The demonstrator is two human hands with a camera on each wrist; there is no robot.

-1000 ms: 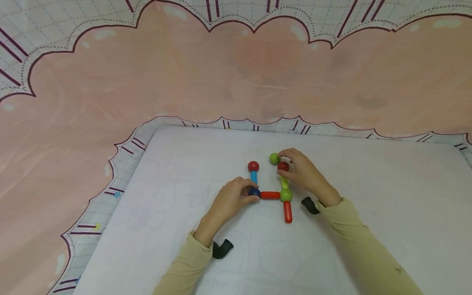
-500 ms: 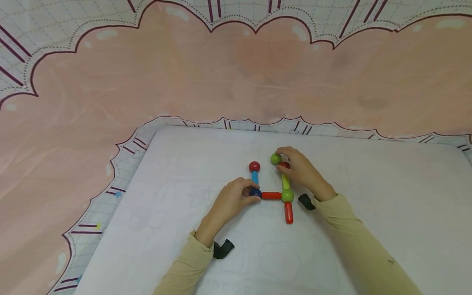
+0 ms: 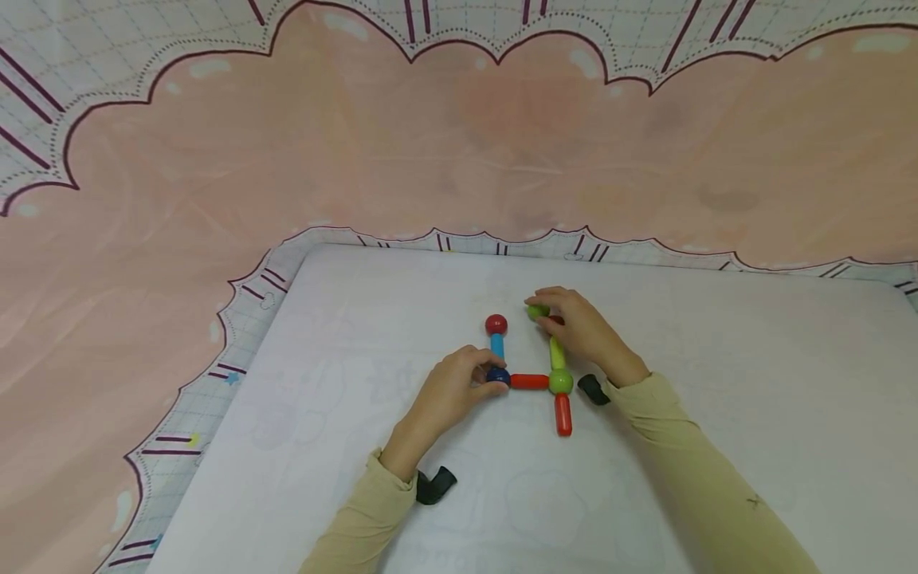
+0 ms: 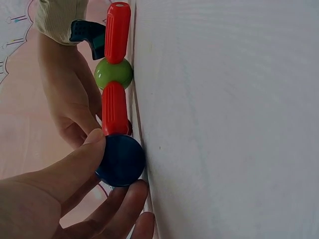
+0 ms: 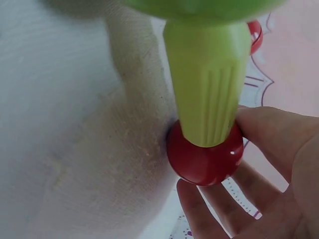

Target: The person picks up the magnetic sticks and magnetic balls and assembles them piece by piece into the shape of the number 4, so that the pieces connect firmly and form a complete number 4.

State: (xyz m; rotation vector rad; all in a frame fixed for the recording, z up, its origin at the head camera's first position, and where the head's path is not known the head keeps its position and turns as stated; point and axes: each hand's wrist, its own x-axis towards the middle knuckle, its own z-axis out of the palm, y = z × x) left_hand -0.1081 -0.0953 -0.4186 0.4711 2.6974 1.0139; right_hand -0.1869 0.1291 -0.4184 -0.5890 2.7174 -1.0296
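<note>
A toy figure of balls and rods lies on the white table. My left hand (image 3: 448,391) pinches its dark blue ball (image 4: 121,160) between thumb and fingers. From this ball a blue rod (image 3: 497,344) leads to a red ball (image 3: 496,324), and a red rod (image 3: 529,382) leads to a green ball (image 3: 561,381). A yellow-green rod (image 5: 207,84) joins that green ball to another red ball (image 5: 205,157), which my right hand (image 3: 584,327) holds with thumb and fingers. Beside it, a loose-looking green ball (image 3: 537,312) is partly covered by my right fingers; whether it touches the red ball is hidden.
Another red rod (image 3: 563,415) sticks out toward me from the middle green ball. Black wrist pieces (image 3: 434,485) sit by both sleeves. The white tabletop (image 3: 358,319) has a scalloped, patterned border, with a peach cloth (image 3: 430,143) beyond it.
My right hand has shifted slightly left, and its fingers have reached over the far green ball, covering more of it and of the red ball. The left hand keeps its grip.
</note>
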